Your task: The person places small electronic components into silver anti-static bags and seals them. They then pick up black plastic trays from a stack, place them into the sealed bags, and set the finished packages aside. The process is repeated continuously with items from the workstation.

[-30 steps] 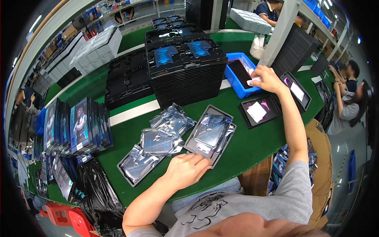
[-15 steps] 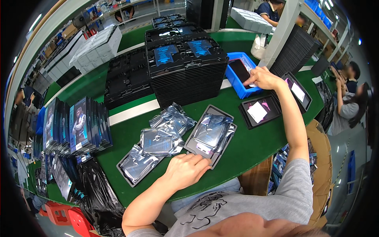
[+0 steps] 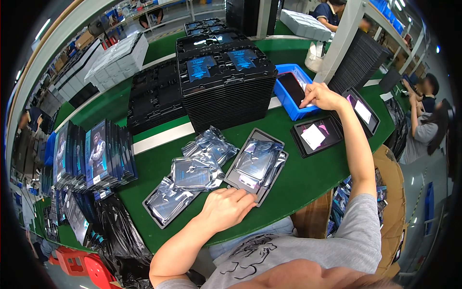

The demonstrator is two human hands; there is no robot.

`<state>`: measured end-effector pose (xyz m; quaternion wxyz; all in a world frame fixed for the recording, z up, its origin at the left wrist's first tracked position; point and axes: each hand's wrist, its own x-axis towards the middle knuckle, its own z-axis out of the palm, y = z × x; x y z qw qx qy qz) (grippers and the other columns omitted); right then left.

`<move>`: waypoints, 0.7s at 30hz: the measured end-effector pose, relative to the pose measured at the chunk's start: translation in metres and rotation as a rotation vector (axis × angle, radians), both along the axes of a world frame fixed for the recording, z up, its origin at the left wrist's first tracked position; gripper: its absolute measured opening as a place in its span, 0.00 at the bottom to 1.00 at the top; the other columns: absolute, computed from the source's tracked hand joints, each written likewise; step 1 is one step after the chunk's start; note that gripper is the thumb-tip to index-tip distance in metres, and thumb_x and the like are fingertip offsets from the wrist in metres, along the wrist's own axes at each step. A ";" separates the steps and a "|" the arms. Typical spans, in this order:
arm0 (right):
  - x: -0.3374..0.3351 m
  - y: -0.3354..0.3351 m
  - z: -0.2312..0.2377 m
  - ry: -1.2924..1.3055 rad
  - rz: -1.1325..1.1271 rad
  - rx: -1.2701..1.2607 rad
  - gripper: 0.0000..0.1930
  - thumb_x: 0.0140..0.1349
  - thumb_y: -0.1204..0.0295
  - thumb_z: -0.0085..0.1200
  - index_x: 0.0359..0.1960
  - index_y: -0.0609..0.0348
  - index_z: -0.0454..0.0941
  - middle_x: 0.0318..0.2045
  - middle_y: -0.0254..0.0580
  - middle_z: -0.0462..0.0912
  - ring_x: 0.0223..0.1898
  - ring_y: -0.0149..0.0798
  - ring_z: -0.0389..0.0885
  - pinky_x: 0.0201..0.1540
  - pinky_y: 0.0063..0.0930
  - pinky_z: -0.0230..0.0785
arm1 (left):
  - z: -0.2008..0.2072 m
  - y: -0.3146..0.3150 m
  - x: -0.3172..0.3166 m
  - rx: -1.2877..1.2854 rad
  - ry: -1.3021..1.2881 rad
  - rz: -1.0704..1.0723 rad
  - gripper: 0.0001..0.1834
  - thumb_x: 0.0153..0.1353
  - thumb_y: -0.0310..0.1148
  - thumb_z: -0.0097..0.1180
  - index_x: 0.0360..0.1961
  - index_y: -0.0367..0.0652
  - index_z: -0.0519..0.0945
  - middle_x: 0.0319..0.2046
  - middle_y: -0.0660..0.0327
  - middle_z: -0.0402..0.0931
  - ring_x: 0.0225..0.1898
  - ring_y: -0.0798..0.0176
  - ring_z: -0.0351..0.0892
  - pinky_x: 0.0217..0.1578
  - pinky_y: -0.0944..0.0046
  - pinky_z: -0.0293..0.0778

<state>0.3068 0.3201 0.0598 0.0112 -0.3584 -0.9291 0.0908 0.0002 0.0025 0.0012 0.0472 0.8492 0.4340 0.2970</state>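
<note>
My left hand (image 3: 228,207) rests with bent fingers closed on the near edge of a dark shallow tray (image 3: 262,198). In that tray lies a silvery anti-static bag (image 3: 256,159) with a flat dark part inside. More silvery bags (image 3: 191,172) overlap just to the left, one of them in another tray. My right hand (image 3: 323,98) reaches over the near right side of a blue bin (image 3: 301,113), fingers pinched together beside a dark phone-like device (image 3: 290,86) lying in it. What those fingertips hold, if anything, is hidden.
Tall stacks of black moulded trays (image 3: 226,96) stand behind the bags. Printed boxes (image 3: 97,151) stand upright at left. Dark trays with white cards (image 3: 314,136) sit right of the bin, near a metal post (image 3: 342,43). A carton (image 3: 389,192) stands below the table edge.
My right hand's fingers have drawn together in the bin, where the index finger was stretched out before. My left hand and the tray have stayed in place.
</note>
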 end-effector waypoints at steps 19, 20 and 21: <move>-0.009 -0.003 0.001 0.024 -0.186 0.149 0.22 0.58 0.77 0.50 0.56 0.54 0.78 0.48 0.46 0.80 0.54 0.48 0.74 0.61 0.43 0.58 | 0.002 -0.001 0.000 -0.006 -0.003 0.000 0.09 0.52 0.34 0.67 0.34 0.48 0.82 0.22 0.65 0.77 0.22 0.60 0.80 0.23 0.63 0.75; -0.007 -0.003 0.000 0.012 -0.184 0.182 0.20 0.58 0.76 0.51 0.54 0.54 0.79 0.48 0.45 0.80 0.54 0.48 0.74 0.60 0.43 0.59 | 0.002 0.000 0.000 -0.003 -0.004 -0.003 0.09 0.52 0.34 0.67 0.34 0.48 0.82 0.22 0.65 0.77 0.22 0.60 0.80 0.23 0.63 0.75; -0.004 -0.001 -0.001 0.000 -0.182 0.215 0.19 0.58 0.76 0.51 0.52 0.55 0.80 0.47 0.45 0.80 0.54 0.48 0.74 0.60 0.43 0.59 | 0.001 0.000 0.000 0.000 -0.006 -0.005 0.09 0.52 0.34 0.67 0.34 0.48 0.82 0.22 0.65 0.77 0.22 0.60 0.80 0.23 0.63 0.75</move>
